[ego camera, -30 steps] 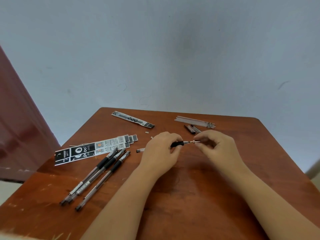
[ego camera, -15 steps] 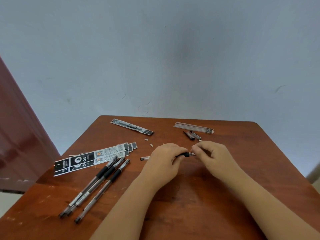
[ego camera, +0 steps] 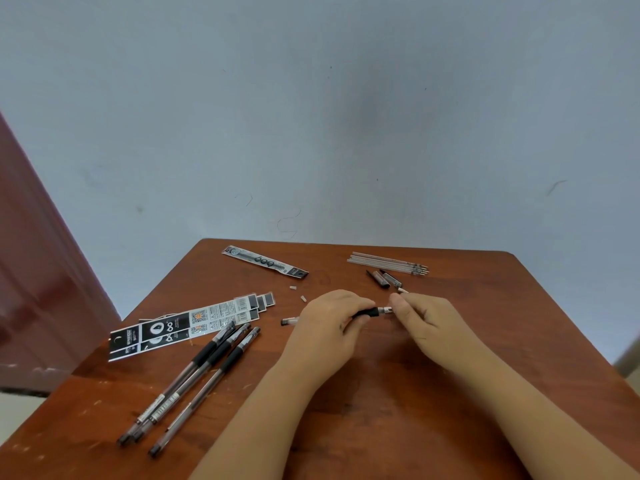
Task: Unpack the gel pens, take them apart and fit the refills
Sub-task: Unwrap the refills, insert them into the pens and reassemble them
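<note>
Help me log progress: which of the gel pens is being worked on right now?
The pen held between both hands: left hand grips its barrel, right hand pinches its tip end. The other three pens lie untouched on the table.

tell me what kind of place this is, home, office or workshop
Probably a plain room at home or a study corner, not a workshop: a small, scuffed wooden table pushed against a bare bluish wall, a dark red door beside it, and only pens and packaging on the tabletop.

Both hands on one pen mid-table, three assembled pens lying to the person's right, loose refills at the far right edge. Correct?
Not quite. The head view shows the three assembled pens lying to the person's left. Otherwise correct: the left hand and right hand hold one pen, with loose refills far right.
</note>
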### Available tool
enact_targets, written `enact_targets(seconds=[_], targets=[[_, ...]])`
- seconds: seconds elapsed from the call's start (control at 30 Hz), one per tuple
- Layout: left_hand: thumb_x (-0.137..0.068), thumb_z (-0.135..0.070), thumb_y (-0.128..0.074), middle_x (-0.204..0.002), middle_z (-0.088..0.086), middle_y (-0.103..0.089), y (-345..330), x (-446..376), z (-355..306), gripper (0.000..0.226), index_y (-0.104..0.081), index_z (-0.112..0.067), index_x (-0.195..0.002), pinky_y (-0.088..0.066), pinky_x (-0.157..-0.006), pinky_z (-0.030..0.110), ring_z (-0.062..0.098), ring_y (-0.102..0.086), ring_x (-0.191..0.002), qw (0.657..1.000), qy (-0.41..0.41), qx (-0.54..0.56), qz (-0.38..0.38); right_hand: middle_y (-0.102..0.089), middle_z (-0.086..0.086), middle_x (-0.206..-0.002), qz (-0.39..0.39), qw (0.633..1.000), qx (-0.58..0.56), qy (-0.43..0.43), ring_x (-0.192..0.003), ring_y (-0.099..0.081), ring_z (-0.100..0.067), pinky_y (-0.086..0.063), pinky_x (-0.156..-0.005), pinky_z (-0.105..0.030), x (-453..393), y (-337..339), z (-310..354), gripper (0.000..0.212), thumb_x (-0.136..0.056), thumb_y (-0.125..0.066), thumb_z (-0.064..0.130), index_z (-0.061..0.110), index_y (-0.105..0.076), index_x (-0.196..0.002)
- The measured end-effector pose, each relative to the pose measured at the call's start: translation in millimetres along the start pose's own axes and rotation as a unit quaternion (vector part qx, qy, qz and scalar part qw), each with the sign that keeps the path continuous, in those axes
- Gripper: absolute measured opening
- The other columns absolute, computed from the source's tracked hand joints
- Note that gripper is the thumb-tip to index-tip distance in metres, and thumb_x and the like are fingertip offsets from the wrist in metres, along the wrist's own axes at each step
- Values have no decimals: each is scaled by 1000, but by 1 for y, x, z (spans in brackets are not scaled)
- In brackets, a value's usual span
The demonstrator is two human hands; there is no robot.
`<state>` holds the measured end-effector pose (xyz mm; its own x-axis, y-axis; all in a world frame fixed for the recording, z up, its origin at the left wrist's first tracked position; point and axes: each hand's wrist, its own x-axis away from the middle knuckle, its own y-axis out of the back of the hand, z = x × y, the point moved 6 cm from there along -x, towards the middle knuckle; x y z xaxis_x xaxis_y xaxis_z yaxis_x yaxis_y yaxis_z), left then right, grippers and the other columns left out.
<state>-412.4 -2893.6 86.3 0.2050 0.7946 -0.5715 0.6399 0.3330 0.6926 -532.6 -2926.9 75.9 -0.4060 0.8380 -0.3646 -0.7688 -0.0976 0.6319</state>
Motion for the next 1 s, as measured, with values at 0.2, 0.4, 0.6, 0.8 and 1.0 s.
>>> enact_targets(seconds=[0.2,0.4,0.6,0.8,1.0], targets=[[-78,-15,-55,-92,7,-71,3,0,-1,25,-69,-7,-97,-32,-85,8,10,-61,-86,1000,11,11,-7,-59,13,-72,-35,998,-45,27,-76,-55,-3,-42,-64,-7,2,5,2,31,-82,-59,8,38,-54,-72],[-80,-12,-58,-94,6,-70,3,-1,-2,22,-69,-8,-99,-28,-87,6,2,-53,-91,1000,5,4,-8,-48,8,-57,-10,1000,-13,7,-57,-48,-3,-38,-56,-13,0,4,1,28,-88,-47,23,26,-50,-60],[-78,-17,-54,-94,7,-71,3,1,-1,28,-69,-7,-99,-26,-86,5,11,-61,-89,1000,26,5,-5,-56,14,-71,3,999,6,34,-73,-52,1,-39,-63,-8,1,5,5,32,-84,-56,14,43,-49,-73],[-75,-11,-57,-86,10,-72,3,-1,-4,25,-70,-4,-95,-29,-86,3,9,-46,-99,1000,5,10,-1,-46,10,-59,25,999,40,18,-62,-48,5,-35,-56,-13,0,3,4,35,-90,-45,18,37,-42,-62],[-84,-8,-60,-99,7,-69,5,-1,-3,23,-67,-9,-105,-30,-78,-4,1,-53,-89,999,11,29,12,-52,18,-70,29,998,49,39,-66,-51,-2,-37,-58,-10,2,4,9,15,-87,-52,15,28,-57,-81]])
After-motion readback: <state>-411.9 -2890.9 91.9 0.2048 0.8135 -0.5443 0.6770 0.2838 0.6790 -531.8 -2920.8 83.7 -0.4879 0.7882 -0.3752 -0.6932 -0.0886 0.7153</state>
